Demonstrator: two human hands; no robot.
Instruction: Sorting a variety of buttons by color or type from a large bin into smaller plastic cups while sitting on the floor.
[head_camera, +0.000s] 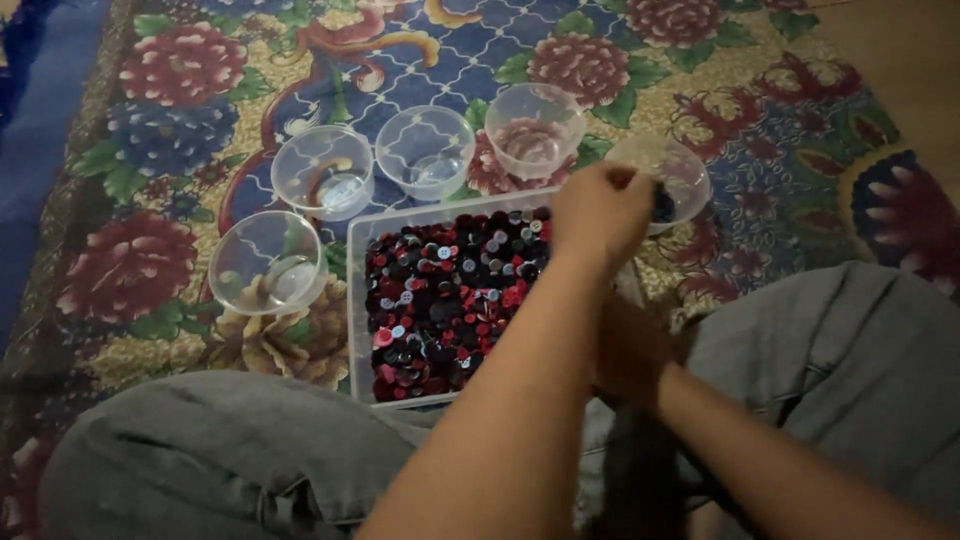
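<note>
The sorting looked barely begun: the clear tray (358, 300) on the flowered mat (180, 130) was heaped with red, black and pale buttons (450, 295), and four of the five clear bowls, like the nearest one (268, 262), showed nothing I could make out inside. The left hand (600, 215), fingers bunched together, hovered at the rim of the far right bowl (690, 175), where something dark lay. The right hand (630, 355) sat low behind that forearm, so I couldn't tell how its fingers were set.
</note>
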